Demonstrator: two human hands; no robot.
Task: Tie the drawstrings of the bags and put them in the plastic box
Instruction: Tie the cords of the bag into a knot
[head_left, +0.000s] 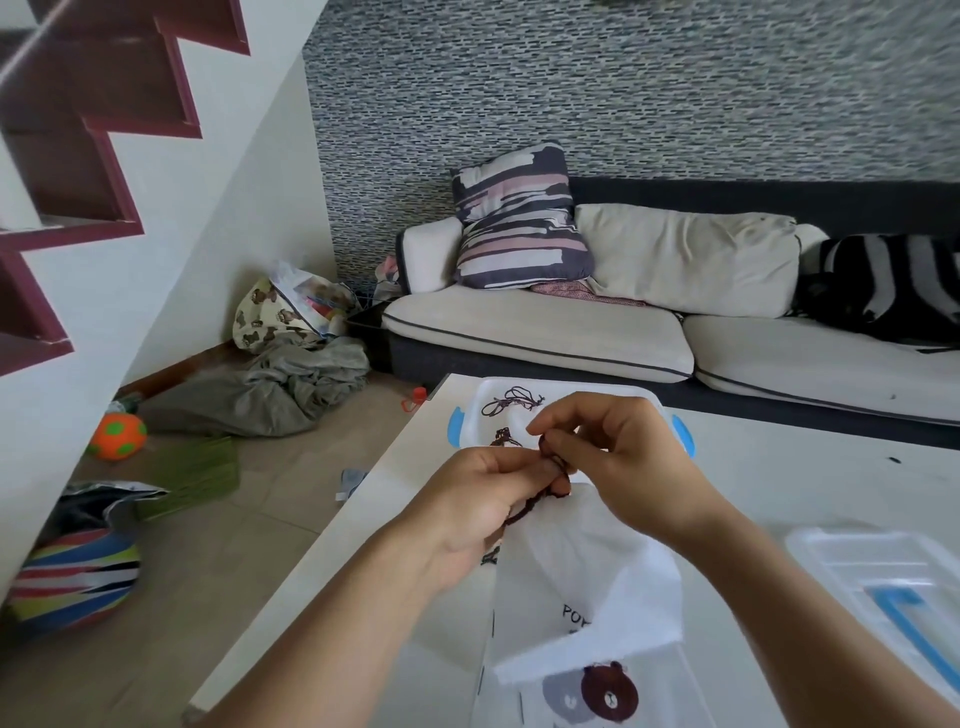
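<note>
Step — we tie the drawstring (524, 506) of the white bag (582, 582) | left hand (483, 499) and right hand (613, 447) both pinching cord | next — we cinch the knot, then plastic box (470, 415).

Both hands up over the white worktop (322, 571). My left hand (483, 499) and right hand (613, 447) each pinch the dark red drawstring (524, 509) at the mouth of a white bag (587, 582); bag hangs from the cord, lower edge on the worktop, bear print (609, 693) near the bottom. Behind my hands sits the plastic box (470, 415), blue handles, tied bags with dark cords inside. Clear lid (883, 577) with blue clip lies to the right, apart from the bag. Sofa (571, 332) beyond; cloth pile (291, 384) and orange ball (115, 436) on the floor, left.
</note>
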